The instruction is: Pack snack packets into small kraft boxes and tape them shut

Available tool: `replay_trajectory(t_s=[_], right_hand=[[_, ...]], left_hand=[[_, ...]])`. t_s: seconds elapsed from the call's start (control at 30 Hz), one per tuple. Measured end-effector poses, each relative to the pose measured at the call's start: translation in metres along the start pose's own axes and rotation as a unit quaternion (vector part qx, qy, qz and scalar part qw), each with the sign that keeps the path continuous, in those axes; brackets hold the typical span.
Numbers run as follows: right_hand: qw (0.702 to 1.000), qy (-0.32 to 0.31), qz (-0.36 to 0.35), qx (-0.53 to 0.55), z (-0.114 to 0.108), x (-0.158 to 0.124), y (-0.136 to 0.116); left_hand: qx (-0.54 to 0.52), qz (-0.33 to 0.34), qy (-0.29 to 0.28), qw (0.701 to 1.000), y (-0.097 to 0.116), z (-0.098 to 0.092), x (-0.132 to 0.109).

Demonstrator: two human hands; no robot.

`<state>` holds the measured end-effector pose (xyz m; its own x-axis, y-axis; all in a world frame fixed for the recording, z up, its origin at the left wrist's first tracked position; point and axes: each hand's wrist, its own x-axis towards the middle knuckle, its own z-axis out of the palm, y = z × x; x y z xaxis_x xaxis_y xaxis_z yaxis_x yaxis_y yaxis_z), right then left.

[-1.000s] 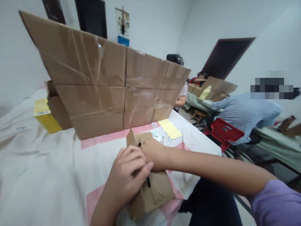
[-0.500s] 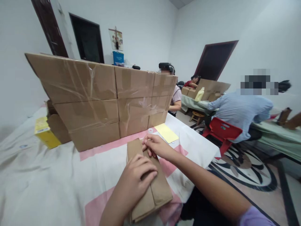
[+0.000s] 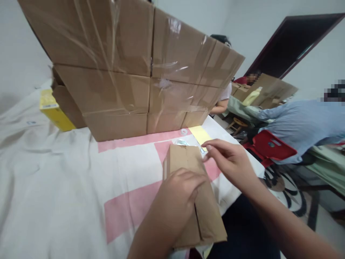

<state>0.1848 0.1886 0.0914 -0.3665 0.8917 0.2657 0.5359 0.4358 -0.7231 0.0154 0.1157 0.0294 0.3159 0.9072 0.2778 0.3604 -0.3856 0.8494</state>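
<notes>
A narrow brown cardboard box (image 3: 212,216), with a seam down its top, lies lengthwise in front of me on the cloth-covered table. Across its top rests my left hand (image 3: 183,190), fingers bent loosely over the cardboard and not gripping it. Beside the far right edge of the box is my right hand (image 3: 229,158); its thumb and fingers are slightly apart and I see nothing between them. A clear tape-like ring (image 3: 183,132) and a yellow sheet (image 3: 199,135) lie beyond the box.
A plastic-wrapped stack of cardboard boxes (image 3: 115,93) stands across the table's far side. A yellow box (image 3: 55,111) sits left of it. Behind the stack is a person. On the right, a person in a blue shirt (image 3: 302,126) sits on a red chair (image 3: 269,145).
My view has tilted down and moved closer to the stack. The right hand has moved off the box top to beside its right edge. My left hand remains on the box.
</notes>
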Motion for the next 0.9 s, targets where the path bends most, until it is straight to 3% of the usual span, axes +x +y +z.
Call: replay_trajectory(t_s=[0.07,0.13,0.3,0.47,0.67,0.9], right_hand=[[0.998,-0.048,0.026,-0.001,-0.007,0.002,-0.007],[0.989,-0.134,0.063,0.012,-0.011,0.010,-0.011],[0.955,-0.265,0.125,0.031,-0.009,0.045,-0.001],[0.884,-0.436,0.154,0.066,-0.002,0.072,0.010],[0.855,-0.481,0.174,0.081,0.008,0.081,0.010],[0.825,-0.533,0.185,0.044,0.013,0.088,0.000]], left_hand=[[-0.026,0.008,0.002,1.000,-0.007,-0.005,-0.004],[-0.031,0.027,0.006,0.999,-0.011,-0.008,-0.007],[0.062,0.069,0.034,0.995,-0.017,0.006,-0.002],[0.122,0.098,0.043,0.987,-0.024,0.017,0.002],[0.107,0.077,0.038,0.991,-0.021,0.011,-0.001],[0.131,0.098,0.032,0.986,-0.018,0.009,-0.001]])
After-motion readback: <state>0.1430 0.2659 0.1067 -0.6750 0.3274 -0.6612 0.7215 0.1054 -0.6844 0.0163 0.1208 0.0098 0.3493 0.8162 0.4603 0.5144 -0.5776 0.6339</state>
